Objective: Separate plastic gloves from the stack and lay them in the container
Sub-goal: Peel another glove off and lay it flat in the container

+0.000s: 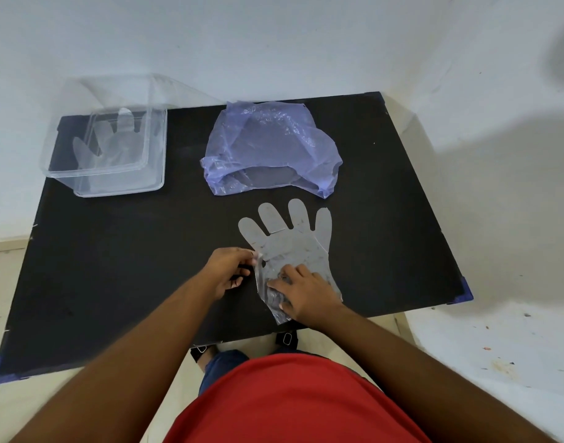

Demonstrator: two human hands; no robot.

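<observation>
Where the stack of clear plastic gloves [290, 247] lies flat on the black surface [130, 266], near its front edge, the fingers of the gloves point away from the person and the cuff end points toward them. How many gloves the stack contains cannot be told, since the thin film layers overlap and blur together. The right hand [306, 290] rests palm-down on the cuff area, pressing it to the surface; its grip is flat and spread rather than closed, and it hides part of the cuff. The left hand [229, 270] is just beside the stack's left edge, its grip narrow, thumb and fingertips pinching a raised edge of film near the thumb side of the gloves. Whether that lifted film is one layer or several is hard to make out.

Beyond the stack, at the middle of the surface, lies a crumpled translucent purple plastic bag [271, 148], apart from the gloves. At the far left corner stands the clear plastic container [111, 183] with its lid open and upright behind it; one clear glove [114, 145] is visible inside, its outline faint through the walls. A red shirt [284, 401] fills the lower edge of the view.
</observation>
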